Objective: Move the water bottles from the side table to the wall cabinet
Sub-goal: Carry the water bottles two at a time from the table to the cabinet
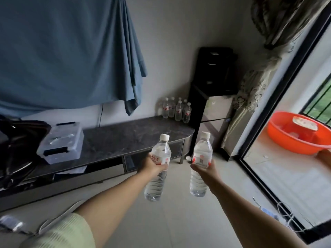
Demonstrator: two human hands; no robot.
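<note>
Several water bottles (176, 109) on dark cabinet top (125, 138), corner by wall.

Two bare forearms reach out from the near edge, each ending in a hand: the left hand (154, 162) and the right hand (206, 168). The left arm wears a pale green ribbed sleeve (68, 231), pushed up near the elbow. The right forearm is uncovered as far as it shows.

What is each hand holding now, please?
Left hand: holding a water bottle around its label.
Right hand: holding another water bottle around its label.
</note>
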